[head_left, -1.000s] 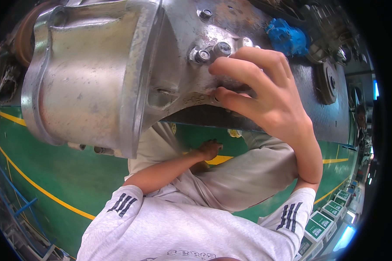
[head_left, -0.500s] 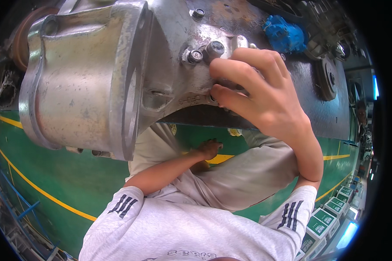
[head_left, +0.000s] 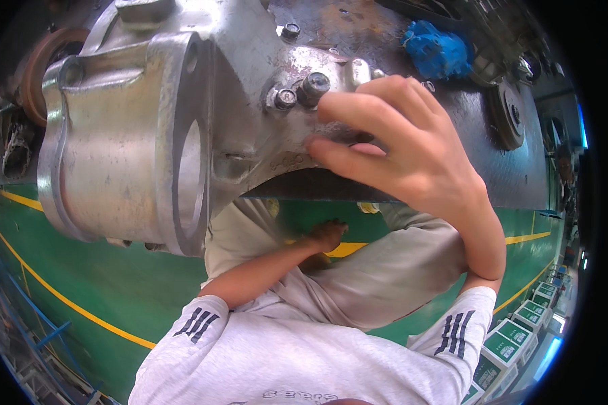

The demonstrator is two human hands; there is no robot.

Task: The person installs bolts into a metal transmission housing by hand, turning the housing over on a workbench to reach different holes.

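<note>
A large grey cast-metal housing with a wide cylindrical opening fills the left of the bench. Two bolts with dark heads stand up from its right part. Just right of these, my right hand is bent over the casting, fingers curled and thumb against the metal near its lower edge. Whatever lies between the fingertips is hidden by the hand. Below the bench edge, over my lap, my left hand hangs with its fingers loosely apart, and nothing shows in it.
A blue crumpled-looking item lies on the metal bench top. Nearby is a round dark disc, with more metal parts behind. A rust-brown ring sits at the far left. Green-and-white boxes line the right side of the green floor.
The housing appears slightly further left and lower in the view. My right hand keeps to the same area of the casting, its fingers slightly shifted. My left hand is almost unchanged.
</note>
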